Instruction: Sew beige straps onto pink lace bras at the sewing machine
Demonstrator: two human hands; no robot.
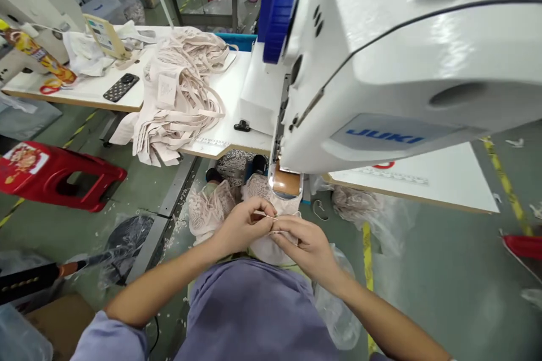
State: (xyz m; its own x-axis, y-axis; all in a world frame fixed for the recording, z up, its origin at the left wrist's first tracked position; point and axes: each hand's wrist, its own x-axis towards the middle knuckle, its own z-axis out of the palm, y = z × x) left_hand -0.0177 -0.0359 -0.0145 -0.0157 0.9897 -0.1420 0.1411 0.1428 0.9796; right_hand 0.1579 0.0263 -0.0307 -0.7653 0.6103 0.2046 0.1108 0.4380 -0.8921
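My left hand (249,220) and my right hand (305,245) meet over my lap, fingertips almost touching. Both are closed in a pinch on a thin pale strand (265,215); whether it is thread or a narrow strap I cannot tell. Pale pink lace fabric (209,208) drapes across my legs, partly hidden beneath the hands. Just beyond my fingers is the rounded, brown-topped end of the sewing machine's arm (287,181). The white sewing machine head (381,79) looms above and to the right.
Pale straps and garments (182,96) are heaped on the white table (231,84), near a phone (121,87), red-handled scissors (49,88) and a drink bottle (42,56). A red stool (59,176) stands at left. Plastic-wrapped fabric (355,203) hangs below the right tabletop (449,180).
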